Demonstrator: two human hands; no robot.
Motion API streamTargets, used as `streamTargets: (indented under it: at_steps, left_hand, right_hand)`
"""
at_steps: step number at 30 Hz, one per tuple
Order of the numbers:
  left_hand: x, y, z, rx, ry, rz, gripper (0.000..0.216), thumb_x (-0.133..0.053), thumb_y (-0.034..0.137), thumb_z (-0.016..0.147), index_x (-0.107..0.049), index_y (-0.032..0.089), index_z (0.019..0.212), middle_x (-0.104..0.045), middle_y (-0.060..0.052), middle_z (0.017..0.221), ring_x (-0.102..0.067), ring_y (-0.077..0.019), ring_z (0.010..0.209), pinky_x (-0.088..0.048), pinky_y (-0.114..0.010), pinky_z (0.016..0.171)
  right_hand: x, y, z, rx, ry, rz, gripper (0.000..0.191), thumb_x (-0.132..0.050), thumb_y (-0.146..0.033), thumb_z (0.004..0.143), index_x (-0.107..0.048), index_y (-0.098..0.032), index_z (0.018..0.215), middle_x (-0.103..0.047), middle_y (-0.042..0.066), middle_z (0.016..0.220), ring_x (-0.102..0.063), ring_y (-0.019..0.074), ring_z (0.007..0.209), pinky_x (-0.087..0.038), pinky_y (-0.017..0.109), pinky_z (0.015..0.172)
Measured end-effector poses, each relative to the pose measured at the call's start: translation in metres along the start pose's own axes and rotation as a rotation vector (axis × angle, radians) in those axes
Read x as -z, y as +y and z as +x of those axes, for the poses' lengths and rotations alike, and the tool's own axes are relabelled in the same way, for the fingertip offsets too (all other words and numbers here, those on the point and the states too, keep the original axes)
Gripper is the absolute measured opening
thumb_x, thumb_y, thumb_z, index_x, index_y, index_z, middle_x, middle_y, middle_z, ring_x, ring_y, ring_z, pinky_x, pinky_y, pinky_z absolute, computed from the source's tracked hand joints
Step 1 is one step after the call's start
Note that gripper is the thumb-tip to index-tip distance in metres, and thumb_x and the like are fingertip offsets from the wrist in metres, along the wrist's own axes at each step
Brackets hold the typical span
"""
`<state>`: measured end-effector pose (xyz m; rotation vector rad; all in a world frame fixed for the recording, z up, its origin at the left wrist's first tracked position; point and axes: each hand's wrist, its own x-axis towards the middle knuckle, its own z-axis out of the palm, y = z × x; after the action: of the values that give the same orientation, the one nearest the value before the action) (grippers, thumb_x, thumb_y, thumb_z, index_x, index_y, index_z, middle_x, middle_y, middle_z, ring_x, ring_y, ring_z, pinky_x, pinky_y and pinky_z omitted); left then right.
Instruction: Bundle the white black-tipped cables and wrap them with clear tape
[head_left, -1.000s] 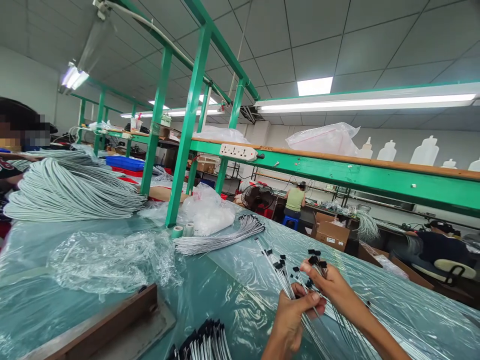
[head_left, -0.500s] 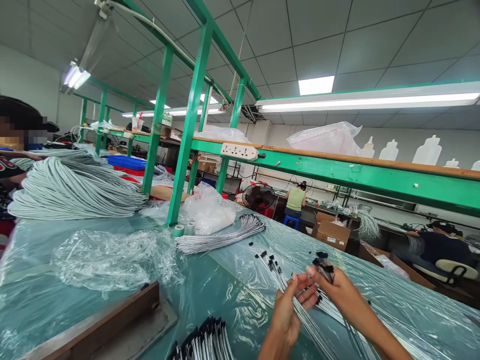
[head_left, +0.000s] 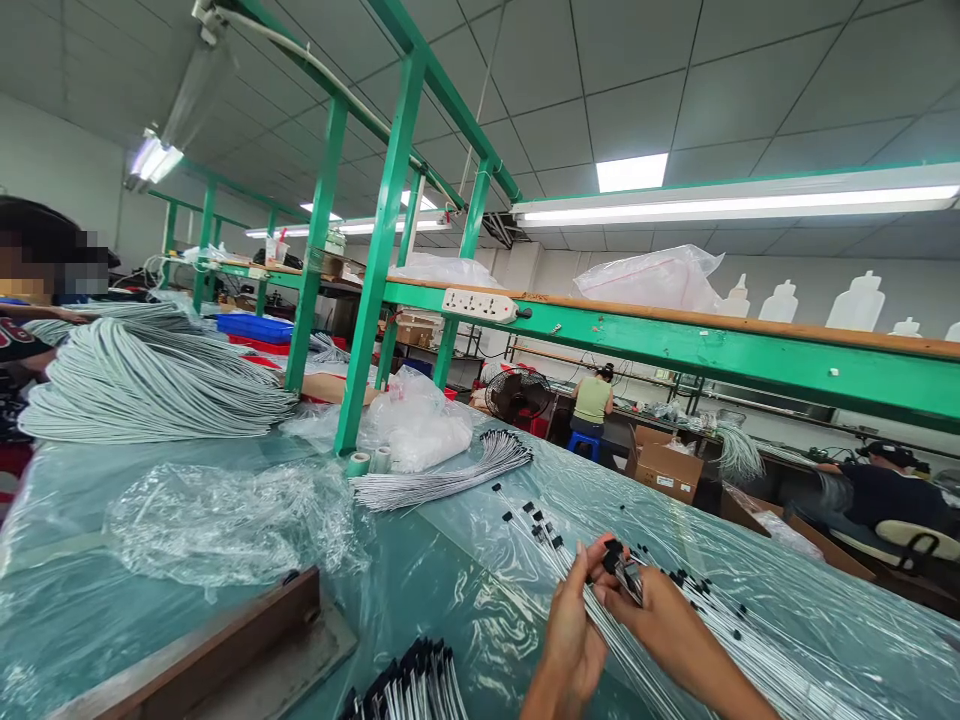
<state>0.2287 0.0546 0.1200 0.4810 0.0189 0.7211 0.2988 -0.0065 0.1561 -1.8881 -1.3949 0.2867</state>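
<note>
My left hand [head_left: 574, 635] is closed around a loose bundle of thin white cables [head_left: 626, 650]. Their black connectors [head_left: 538, 522] stick out beyond it at staggered lengths. Close against its fingertips, my right hand [head_left: 660, 615] grips a small cluster of cables by their black connector ends [head_left: 621, 565]. The tails of that cluster are mostly hidden behind my right hand and forearm. More white cables with black ends [head_left: 739, 625] lie spread on the table to the right. How tightly the left fingers close is partly hidden.
A brown metal angle piece [head_left: 217, 640] lies front left, near a bundle of black-ended cables [head_left: 420, 680]. Crumpled plastic film [head_left: 232, 520], another cable bundle [head_left: 450, 475] and a large coil of cables [head_left: 150, 385] sit farther back. A green shelf frame [head_left: 382, 240] stands over the table; co-workers sit beyond.
My right hand has moved left and slightly down, bringing its connector cluster against my left fingers. The loose cables on the right show more now.
</note>
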Motion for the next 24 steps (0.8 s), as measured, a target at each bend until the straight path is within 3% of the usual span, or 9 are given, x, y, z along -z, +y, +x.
streamTargets:
  at_steps: [5,10,17,20,24]
  left_hand:
    - [0.004,-0.002,0.003,0.02,-0.043,-0.083,0.035,-0.049,0.036,0.078,-0.063,0.009,0.095,-0.067,-0.01,0.088,-0.06,-0.0172,0.083,-0.043,-0.025,0.078]
    - [0.006,-0.002,0.003,0.031,-0.012,-0.07,0.029,-0.051,0.03,0.077,-0.063,0.014,0.098,-0.067,-0.007,0.09,-0.06,-0.0157,0.081,-0.044,-0.024,0.075]
    - [0.009,-0.002,0.004,-0.019,0.042,0.013,0.025,-0.052,0.025,0.075,-0.065,0.013,0.093,-0.06,-0.008,0.109,-0.046,-0.0204,0.111,-0.033,-0.025,0.094]
    - [0.01,-0.001,0.003,-0.011,0.024,0.018,0.026,-0.051,0.025,0.076,-0.065,0.013,0.095,-0.06,-0.008,0.109,-0.045,-0.0214,0.112,-0.034,-0.027,0.094]
    - [0.009,0.001,0.001,-0.009,0.021,0.074,0.029,-0.051,0.029,0.076,-0.063,0.015,0.099,-0.061,-0.008,0.106,-0.053,-0.0199,0.1,-0.041,-0.026,0.083]
  right_hand:
    - [-0.003,0.005,0.001,0.024,-0.007,0.059,0.033,-0.047,-0.04,0.074,-0.059,-0.015,0.092,-0.066,0.007,0.09,-0.058,0.0235,0.087,-0.041,0.031,0.075]
    - [-0.006,0.009,0.005,0.048,0.043,0.045,0.036,-0.042,-0.043,0.076,-0.058,-0.014,0.089,-0.066,0.008,0.082,-0.06,0.0223,0.075,-0.043,0.029,0.065]
    - [-0.013,0.007,-0.002,0.04,0.255,-0.35,0.036,-0.044,-0.046,0.074,-0.059,-0.018,0.092,-0.067,0.007,0.071,-0.062,0.0236,0.063,-0.042,0.028,0.053]
    - [-0.016,0.008,-0.004,0.117,0.312,-0.482,0.032,-0.04,-0.041,0.078,-0.061,-0.019,0.089,-0.068,0.008,0.078,-0.062,0.0235,0.066,-0.041,0.028,0.052]
    - [-0.017,0.009,-0.006,0.237,0.364,-0.474,0.033,-0.036,-0.041,0.081,-0.062,-0.02,0.083,-0.065,0.008,0.079,-0.061,0.0201,0.063,-0.041,0.025,0.05]
